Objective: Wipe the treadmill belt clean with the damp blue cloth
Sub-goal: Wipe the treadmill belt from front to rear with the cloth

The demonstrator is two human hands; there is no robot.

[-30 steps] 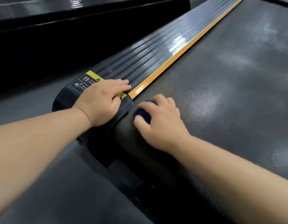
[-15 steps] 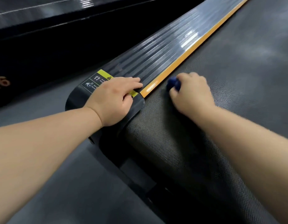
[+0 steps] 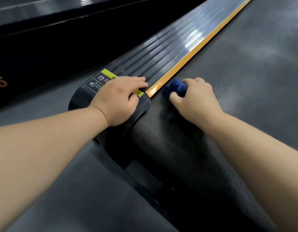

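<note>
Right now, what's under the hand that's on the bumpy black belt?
A bunched blue cloth pokes out past the right hand, pressed against the treadmill belt. The palm covers the rest of the cloth, so its full size cannot be seen.

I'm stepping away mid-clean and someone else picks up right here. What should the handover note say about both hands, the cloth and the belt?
The left hand lies flat on the near end of the side rail, partly over the yellow warning sticker, holding nothing.
The right hand grips the bunched blue cloth on the treadmill belt, at its near left edge beside the orange strip.
Done: hard to tell; the belt by the cloth looks dark and even.
To do: pale hazy patches farther up suggest most of the belt needs wiping.
</note>
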